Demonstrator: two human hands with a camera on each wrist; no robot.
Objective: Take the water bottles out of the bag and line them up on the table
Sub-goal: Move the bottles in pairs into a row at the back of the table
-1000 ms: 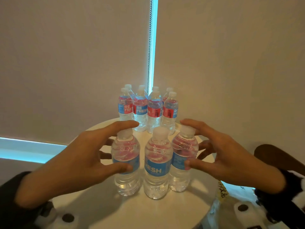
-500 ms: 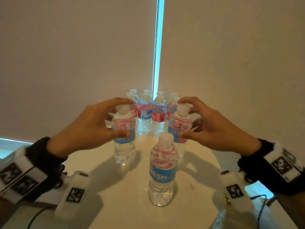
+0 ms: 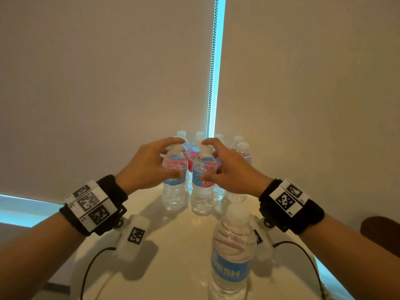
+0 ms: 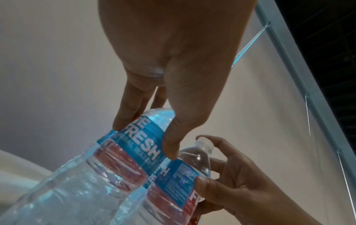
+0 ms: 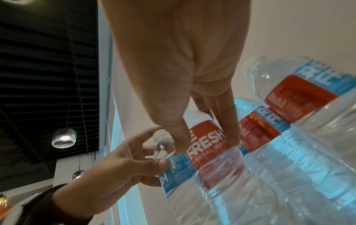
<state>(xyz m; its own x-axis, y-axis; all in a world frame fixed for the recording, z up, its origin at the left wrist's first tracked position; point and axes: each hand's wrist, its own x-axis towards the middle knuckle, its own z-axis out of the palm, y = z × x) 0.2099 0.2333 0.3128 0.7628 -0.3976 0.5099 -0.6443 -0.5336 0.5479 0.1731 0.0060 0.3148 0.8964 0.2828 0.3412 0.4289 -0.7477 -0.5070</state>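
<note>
Clear water bottles with blue and red labels stand on a round white table (image 3: 173, 267). My left hand (image 3: 180, 157) grips the left bottle (image 3: 174, 191) by its shoulder and label, thumb in front. My right hand (image 3: 204, 159) grips the right bottle (image 3: 202, 195) the same way. The two held bottles are side by side, almost touching, just in front of a back row of bottles (image 3: 243, 151). A third bottle (image 3: 231, 256) stands alone near me. The left wrist view shows my left hand (image 4: 144, 141) on its bottle (image 4: 108, 175). The right wrist view shows my right hand (image 5: 207, 146) on its bottle (image 5: 210, 152).
Pale roller blinds hang right behind the table, with a bead chain (image 3: 213, 72) in the bright gap between them. A brown rounded object (image 3: 381, 232) sits past the table's right edge. Black cables (image 3: 91, 267) trail from my wrists over the table's near part.
Both hands carried their bottles away from me and closer together, up to the back row. The middle bottle stayed where it stood and is now nearest me.
</note>
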